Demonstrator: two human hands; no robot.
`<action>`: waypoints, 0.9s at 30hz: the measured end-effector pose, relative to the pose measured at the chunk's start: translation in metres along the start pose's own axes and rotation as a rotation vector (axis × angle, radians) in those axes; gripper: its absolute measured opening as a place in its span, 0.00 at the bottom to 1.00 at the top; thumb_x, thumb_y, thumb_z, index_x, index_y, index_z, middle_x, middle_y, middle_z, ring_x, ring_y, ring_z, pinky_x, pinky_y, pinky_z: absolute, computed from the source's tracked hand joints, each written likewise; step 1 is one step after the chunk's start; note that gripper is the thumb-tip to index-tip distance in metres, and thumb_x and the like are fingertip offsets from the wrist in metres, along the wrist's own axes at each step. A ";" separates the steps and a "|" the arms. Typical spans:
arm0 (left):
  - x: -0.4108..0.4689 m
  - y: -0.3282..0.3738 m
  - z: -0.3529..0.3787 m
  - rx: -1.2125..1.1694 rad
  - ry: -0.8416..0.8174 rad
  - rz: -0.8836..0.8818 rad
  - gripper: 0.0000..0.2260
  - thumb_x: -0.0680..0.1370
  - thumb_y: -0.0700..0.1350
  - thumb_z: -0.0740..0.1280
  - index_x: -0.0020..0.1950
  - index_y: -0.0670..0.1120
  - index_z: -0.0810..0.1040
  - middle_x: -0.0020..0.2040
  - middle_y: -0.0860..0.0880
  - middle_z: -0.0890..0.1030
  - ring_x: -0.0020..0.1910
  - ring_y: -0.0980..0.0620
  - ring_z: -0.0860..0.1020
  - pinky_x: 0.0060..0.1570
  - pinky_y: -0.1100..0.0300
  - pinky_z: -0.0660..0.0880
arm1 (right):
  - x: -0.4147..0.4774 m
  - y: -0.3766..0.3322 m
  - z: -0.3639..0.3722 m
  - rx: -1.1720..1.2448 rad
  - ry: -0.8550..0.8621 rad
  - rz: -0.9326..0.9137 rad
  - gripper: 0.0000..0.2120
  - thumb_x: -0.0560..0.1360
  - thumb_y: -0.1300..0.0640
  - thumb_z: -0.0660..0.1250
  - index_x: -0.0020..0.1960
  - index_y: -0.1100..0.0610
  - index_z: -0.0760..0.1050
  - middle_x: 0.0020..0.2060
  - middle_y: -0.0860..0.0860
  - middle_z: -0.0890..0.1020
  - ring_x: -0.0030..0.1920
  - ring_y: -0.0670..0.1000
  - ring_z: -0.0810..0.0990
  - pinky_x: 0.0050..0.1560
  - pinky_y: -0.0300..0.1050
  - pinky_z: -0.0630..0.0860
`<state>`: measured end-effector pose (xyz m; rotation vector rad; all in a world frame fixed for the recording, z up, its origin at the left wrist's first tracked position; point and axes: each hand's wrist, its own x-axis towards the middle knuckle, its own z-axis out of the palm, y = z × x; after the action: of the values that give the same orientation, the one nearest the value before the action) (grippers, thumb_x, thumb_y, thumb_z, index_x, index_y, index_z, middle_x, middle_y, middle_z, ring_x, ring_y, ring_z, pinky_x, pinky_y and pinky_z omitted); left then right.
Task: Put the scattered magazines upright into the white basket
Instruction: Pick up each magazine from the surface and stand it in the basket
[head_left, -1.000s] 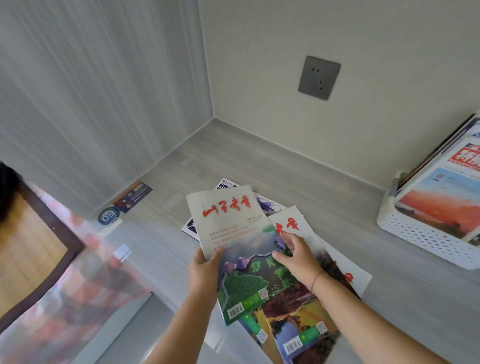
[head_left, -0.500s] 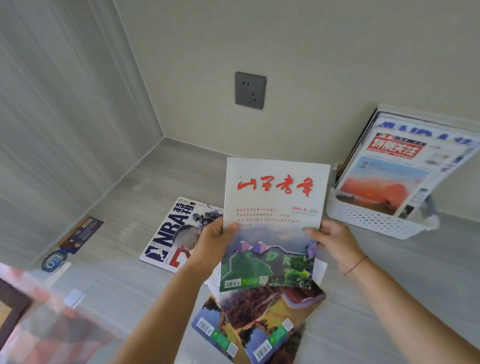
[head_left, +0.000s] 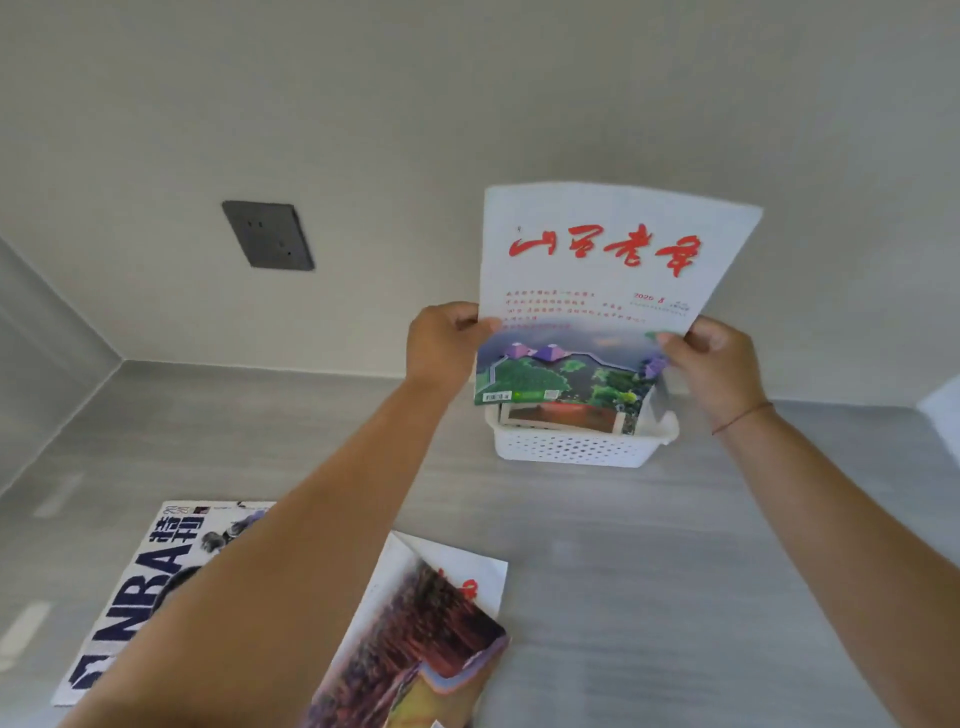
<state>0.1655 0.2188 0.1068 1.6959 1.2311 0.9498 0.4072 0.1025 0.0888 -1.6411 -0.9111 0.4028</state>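
Observation:
I hold a white magazine with red characters (head_left: 597, 270) upright with both hands, its lower edge just above the white basket (head_left: 571, 448). My left hand (head_left: 444, 351) grips its left edge and my right hand (head_left: 714, 366) grips its right edge. The perforated basket stands against the back wall, and the magazines inside it are mostly hidden behind the one I hold. An NBA magazine (head_left: 150, 577) lies flat at the lower left, partly under my left arm. Other magazines with a red-brown cover (head_left: 426, 634) lie flat near the bottom centre.
A dark wall socket (head_left: 267, 235) sits on the back wall left of the basket. The grey shelf surface (head_left: 623, 571) meets a side wall at the far left. A white object shows at the right edge (head_left: 943, 415).
Both hands lifted the white magazine off the pile, turned it upright and carried it right to just above the basket. The view swung right; the NBA magazine became uncovered.

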 end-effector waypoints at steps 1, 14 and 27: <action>0.007 0.003 0.011 0.019 0.004 0.001 0.07 0.73 0.42 0.68 0.38 0.40 0.81 0.33 0.43 0.79 0.31 0.52 0.69 0.35 0.58 0.71 | 0.009 0.003 -0.003 0.001 0.008 0.007 0.09 0.72 0.63 0.68 0.51 0.61 0.81 0.45 0.54 0.83 0.34 0.38 0.80 0.42 0.38 0.79; 0.025 -0.015 0.086 -0.027 0.037 -0.082 0.08 0.76 0.41 0.66 0.51 0.43 0.83 0.50 0.49 0.84 0.43 0.50 0.79 0.42 0.70 0.76 | 0.043 0.073 -0.012 -0.131 0.065 0.159 0.09 0.73 0.59 0.68 0.51 0.61 0.81 0.52 0.56 0.84 0.44 0.52 0.81 0.38 0.36 0.75; 0.023 -0.063 0.087 0.148 0.155 -0.225 0.11 0.75 0.44 0.66 0.58 0.45 0.79 0.51 0.49 0.83 0.42 0.54 0.75 0.37 0.69 0.68 | 0.037 0.086 0.020 -0.194 0.027 0.215 0.06 0.73 0.57 0.68 0.48 0.58 0.77 0.45 0.53 0.83 0.44 0.53 0.80 0.45 0.46 0.77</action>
<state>0.2277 0.2371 0.0178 1.5765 1.5930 0.8837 0.4471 0.1404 0.0099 -1.9267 -0.7746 0.4484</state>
